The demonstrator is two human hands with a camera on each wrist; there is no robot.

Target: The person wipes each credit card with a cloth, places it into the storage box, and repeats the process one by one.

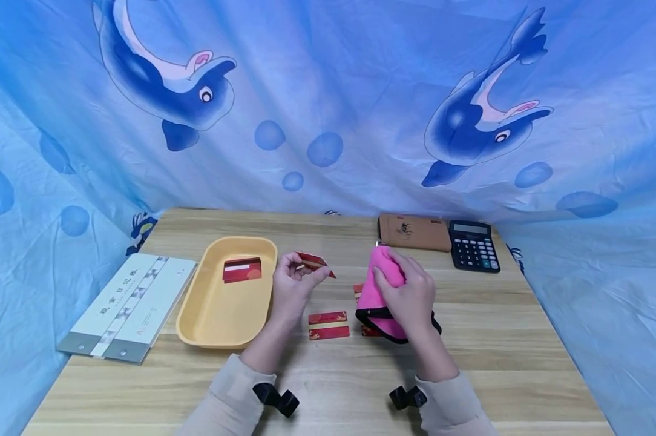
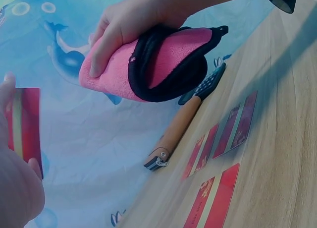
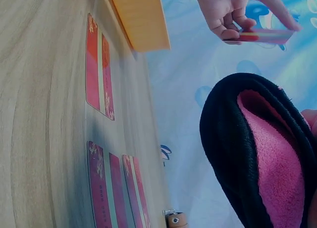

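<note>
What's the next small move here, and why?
Probably bring the pink cloth to the raised red card for a wipe: the left hand pinches the card above the table, the right hand grips the folded cloth, and card and cloth are still apart.

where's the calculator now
Head view: the calculator lies at the back right of the table, right of the brown wallet, beyond the right hand.

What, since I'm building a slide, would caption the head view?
Left hand holding a red card, right hand a pink cloth, over a wooden table.
</note>
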